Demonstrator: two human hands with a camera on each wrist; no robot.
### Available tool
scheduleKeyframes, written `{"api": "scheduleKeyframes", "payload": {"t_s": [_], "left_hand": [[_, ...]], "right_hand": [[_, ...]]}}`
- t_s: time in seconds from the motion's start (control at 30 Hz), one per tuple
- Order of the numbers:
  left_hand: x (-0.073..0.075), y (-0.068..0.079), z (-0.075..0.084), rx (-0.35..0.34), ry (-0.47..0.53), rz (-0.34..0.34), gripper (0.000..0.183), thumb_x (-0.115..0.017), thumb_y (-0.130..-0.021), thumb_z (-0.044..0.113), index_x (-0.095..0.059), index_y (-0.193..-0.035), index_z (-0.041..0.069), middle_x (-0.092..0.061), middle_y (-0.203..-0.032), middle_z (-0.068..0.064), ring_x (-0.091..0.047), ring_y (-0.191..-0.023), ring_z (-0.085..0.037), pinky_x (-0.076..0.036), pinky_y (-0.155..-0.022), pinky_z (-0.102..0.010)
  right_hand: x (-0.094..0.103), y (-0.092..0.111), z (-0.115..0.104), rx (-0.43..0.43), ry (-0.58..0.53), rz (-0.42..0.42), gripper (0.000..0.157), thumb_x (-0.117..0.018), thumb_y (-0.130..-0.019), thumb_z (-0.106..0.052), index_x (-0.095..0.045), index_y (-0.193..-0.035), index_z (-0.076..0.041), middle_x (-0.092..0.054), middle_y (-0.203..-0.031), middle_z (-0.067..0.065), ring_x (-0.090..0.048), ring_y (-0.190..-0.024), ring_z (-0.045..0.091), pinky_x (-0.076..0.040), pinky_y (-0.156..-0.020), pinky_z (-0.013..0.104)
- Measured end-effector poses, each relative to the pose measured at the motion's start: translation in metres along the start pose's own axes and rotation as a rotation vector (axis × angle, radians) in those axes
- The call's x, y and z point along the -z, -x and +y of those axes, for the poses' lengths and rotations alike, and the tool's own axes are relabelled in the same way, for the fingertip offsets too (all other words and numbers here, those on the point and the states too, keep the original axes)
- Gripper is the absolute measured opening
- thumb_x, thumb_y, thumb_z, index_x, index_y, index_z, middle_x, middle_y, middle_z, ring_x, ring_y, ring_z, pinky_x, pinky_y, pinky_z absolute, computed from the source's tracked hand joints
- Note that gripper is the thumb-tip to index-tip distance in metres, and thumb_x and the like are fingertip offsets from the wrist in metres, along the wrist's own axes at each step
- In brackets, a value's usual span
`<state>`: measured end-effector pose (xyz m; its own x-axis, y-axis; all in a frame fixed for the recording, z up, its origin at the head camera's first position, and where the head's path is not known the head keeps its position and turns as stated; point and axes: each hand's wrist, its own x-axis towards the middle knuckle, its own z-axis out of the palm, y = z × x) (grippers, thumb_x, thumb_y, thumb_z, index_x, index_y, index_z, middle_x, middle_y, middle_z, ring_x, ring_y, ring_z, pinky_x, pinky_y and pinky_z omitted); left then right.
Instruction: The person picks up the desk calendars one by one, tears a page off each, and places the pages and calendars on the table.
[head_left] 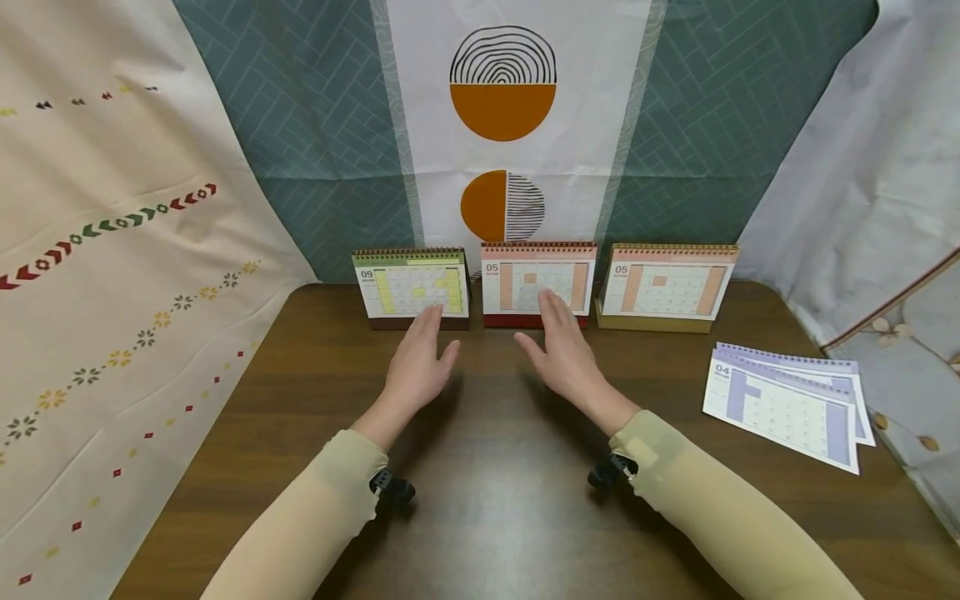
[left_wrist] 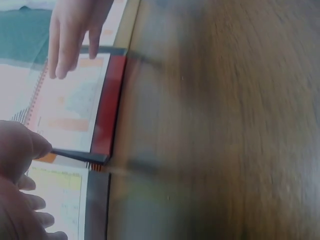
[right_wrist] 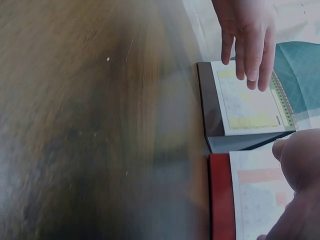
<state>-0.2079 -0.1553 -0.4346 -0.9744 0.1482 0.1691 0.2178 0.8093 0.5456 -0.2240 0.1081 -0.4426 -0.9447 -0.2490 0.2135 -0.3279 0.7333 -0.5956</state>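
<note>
Three desk calendars stand in a row along the back of the table. The left one is a green-topped calendar point(head_left: 401, 287) marked 09 on a dark base. In the middle is a pink-topped calendar point(head_left: 513, 292) marked 05, its red base point(left_wrist: 115, 97) showing in the left wrist view. To the right, another 05 calendar point(head_left: 675, 292) has a tan base. My left hand point(head_left: 417, 362) reaches toward the green calendar, fingers straight and holding nothing. My right hand point(head_left: 566, 354) is held out the same way, its fingertips overlapping the middle calendar in the head view.
Loose purple calendar sheets point(head_left: 787, 412), the top one marked 04, lie overlapped at the table's right side. A patterned cloth point(head_left: 322, 100) hangs behind the calendars. Pale fabric point(head_left: 112, 333) borders the brown table point(head_left: 495, 517) on the left.
</note>
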Motion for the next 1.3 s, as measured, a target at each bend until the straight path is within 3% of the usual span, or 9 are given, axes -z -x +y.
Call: {"api": "scheduleKeyframes", "payload": {"t_s": [0.27,0.5,1.07,1.3], "left_hand": [[0.007,0.003,-0.018,0.034,0.001,0.059,0.070,-0.061,-0.114,0.027,-0.031,-0.171,0.000,-0.022,-0.179,-0.025,-0.019,-0.166,-0.044,-0.024,-0.130,-0.060],[0.013,0.006,-0.030,0.081,-0.003,0.067,0.072,-0.058,-0.115,0.030,-0.027,-0.172,-0.001,-0.017,-0.181,-0.024,-0.013,-0.167,-0.042,-0.022,-0.130,-0.060],[0.034,0.000,-0.065,0.166,0.020,0.109,0.074,-0.055,-0.116,0.030,-0.021,-0.173,-0.003,-0.013,-0.181,-0.025,-0.008,-0.168,-0.042,-0.016,-0.131,-0.060],[0.039,-0.003,-0.078,0.203,0.041,0.117,0.075,-0.054,-0.116,0.030,-0.018,-0.174,-0.003,-0.011,-0.182,-0.025,-0.009,-0.168,-0.043,-0.017,-0.131,-0.061]], "right_hand": [[-0.011,-0.007,-0.012,0.020,-0.004,-0.032,0.087,-0.062,-0.114,-0.042,-0.014,-0.176,-0.003,-0.013,-0.183,0.017,-0.013,-0.168,0.036,-0.019,-0.132,0.056],[-0.018,-0.011,-0.019,0.020,-0.014,-0.053,0.087,-0.062,-0.114,-0.043,-0.015,-0.176,-0.005,-0.013,-0.184,0.014,-0.012,-0.169,0.032,-0.020,-0.132,0.054],[-0.036,-0.019,-0.040,0.013,-0.060,-0.095,0.088,-0.060,-0.115,-0.047,-0.012,-0.178,-0.010,-0.011,-0.184,0.013,-0.014,-0.168,0.033,-0.024,-0.130,0.058],[-0.043,-0.026,-0.043,0.025,-0.059,-0.104,0.088,-0.061,-0.114,-0.046,-0.013,-0.177,-0.008,-0.013,-0.184,0.012,-0.015,-0.168,0.032,-0.021,-0.132,0.054]]}}
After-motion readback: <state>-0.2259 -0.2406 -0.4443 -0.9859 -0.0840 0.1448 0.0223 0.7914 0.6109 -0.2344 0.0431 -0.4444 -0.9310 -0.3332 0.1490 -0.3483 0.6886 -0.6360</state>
